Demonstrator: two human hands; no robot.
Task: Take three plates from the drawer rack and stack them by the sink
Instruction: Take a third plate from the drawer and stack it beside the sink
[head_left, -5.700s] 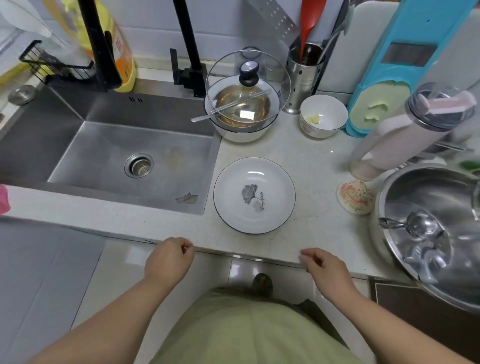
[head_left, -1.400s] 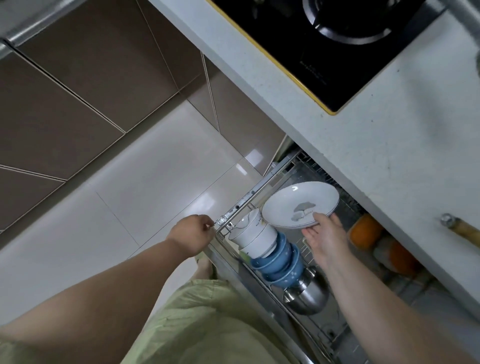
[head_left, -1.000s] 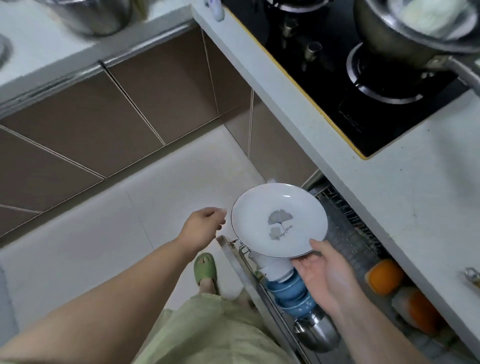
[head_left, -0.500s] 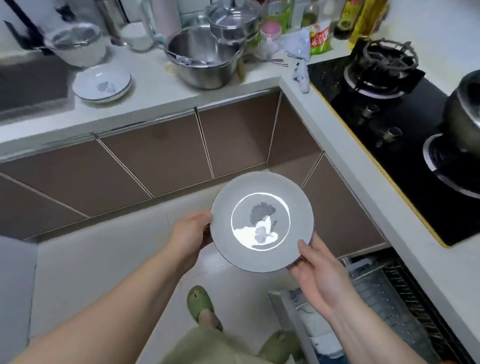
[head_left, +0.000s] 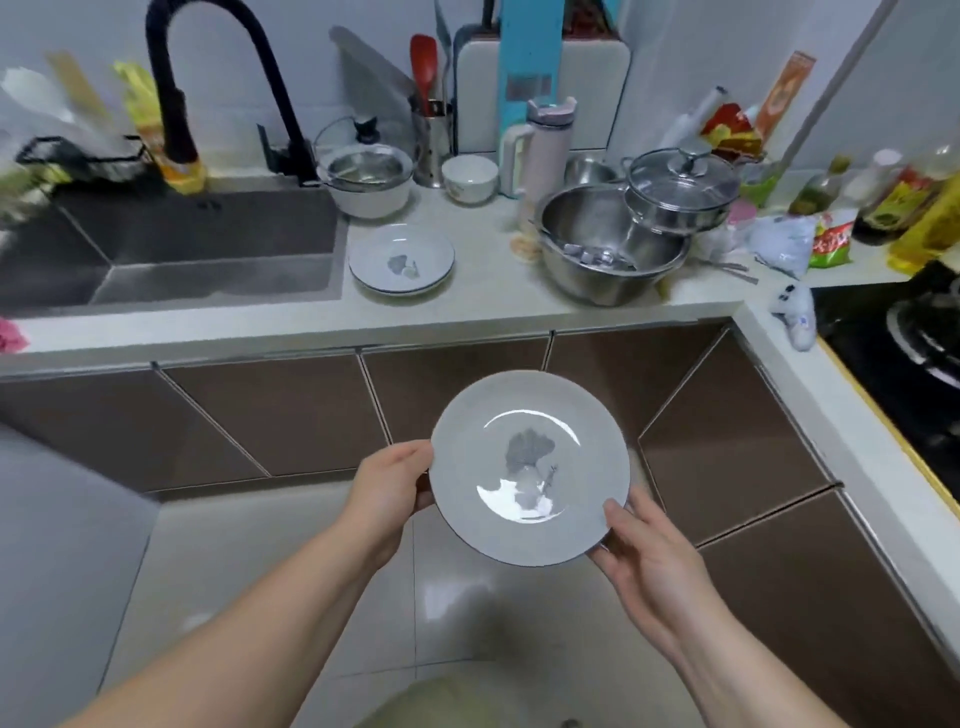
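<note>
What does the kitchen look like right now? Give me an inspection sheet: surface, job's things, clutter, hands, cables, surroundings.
Surface: pale countertop right of the sink, crowded toward the back.
Job's things: a plate on the counter beside the sink, possibly two stacked; the held plate is level over the floor, short of the counter.
Clutter: steel bowl, lidded pot, white pot with strainer, small bowl, bottle, packets and bottles at the right.
Hands: left hand and right hand grip opposite rims of the held plate.
Cables: nothing seen.
Surroundings: brown cabinet doors, tiled floor, black stove at right.
</note>
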